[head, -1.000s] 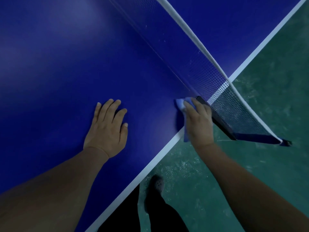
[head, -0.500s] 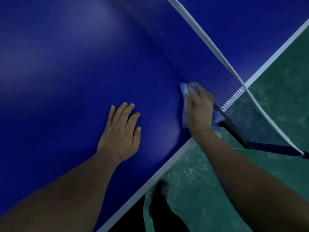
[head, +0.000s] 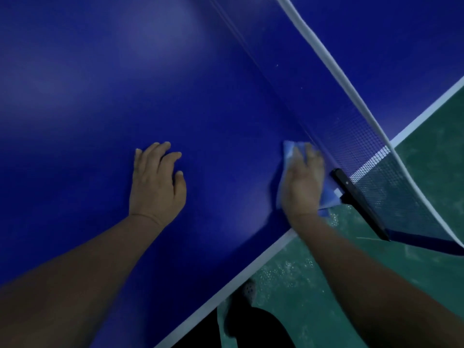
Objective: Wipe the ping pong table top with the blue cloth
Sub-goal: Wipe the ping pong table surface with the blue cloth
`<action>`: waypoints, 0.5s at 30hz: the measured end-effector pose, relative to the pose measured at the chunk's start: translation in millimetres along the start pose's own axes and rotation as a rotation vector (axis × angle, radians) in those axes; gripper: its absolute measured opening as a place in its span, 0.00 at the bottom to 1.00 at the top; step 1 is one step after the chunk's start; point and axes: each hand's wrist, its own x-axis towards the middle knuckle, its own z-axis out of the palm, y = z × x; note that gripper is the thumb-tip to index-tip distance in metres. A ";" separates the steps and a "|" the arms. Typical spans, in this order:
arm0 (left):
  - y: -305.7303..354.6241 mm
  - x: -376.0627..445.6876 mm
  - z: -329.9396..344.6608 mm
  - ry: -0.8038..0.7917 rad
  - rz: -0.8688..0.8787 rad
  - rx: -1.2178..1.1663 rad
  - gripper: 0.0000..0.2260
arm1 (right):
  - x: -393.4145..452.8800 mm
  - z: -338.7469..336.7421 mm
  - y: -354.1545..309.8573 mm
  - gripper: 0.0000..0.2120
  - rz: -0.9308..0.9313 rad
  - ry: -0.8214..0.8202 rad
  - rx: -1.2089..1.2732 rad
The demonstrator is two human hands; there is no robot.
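Right now my right hand (head: 302,183) presses the blue cloth (head: 288,149) flat, fingers straight, on the ping pong table top (head: 125,84) just beside the net (head: 371,156) and its black clamp (head: 351,197). My left hand (head: 155,183) rests spread, holding nothing. Pushing farther, I judge the cloth could snag the net's mesh or the clamp.

One ping pong table (head: 100,96), blue with a white edge line; one net (head: 371,151) with one white top band and one black post (head: 356,197) at the near end; one blue cloth (head: 329,194); two hands, the left hand (head: 155,187) and the right hand (head: 303,182); two bare forearms; one shoe (head: 248,290) on one green floor (head: 426,197).
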 end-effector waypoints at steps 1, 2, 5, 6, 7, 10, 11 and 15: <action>-8.6 4.8 -4.9 0.001 -0.022 0.028 0.15 | -17.9 9.2 -20.6 0.19 -0.117 -0.011 0.014; -15.9 9.3 -9.1 0.006 -0.044 0.052 0.16 | -42.9 17.8 -37.3 0.19 -0.314 -0.063 0.023; -31.2 25.3 -17.9 0.031 -0.078 0.082 0.16 | -86.1 17.3 -46.3 0.19 -0.726 -0.292 0.080; -35.7 30.1 -19.8 0.039 -0.080 0.092 0.16 | -73.8 14.1 -39.8 0.20 -0.765 -0.307 0.088; -40.7 34.4 -21.9 0.048 -0.083 0.105 0.17 | -56.4 12.2 -34.5 0.22 -0.752 -0.281 0.083; -54.7 46.9 -27.5 0.064 -0.096 0.138 0.17 | 13.7 14.3 -40.2 0.18 -0.375 -0.144 0.044; -58.7 51.3 -29.1 0.066 -0.102 0.149 0.17 | 24.3 20.1 -57.2 0.18 -0.221 -0.112 0.051; -66.9 73.5 -30.5 0.077 -0.127 0.185 0.19 | -30.4 33.2 -114.4 0.20 -0.582 -0.300 0.130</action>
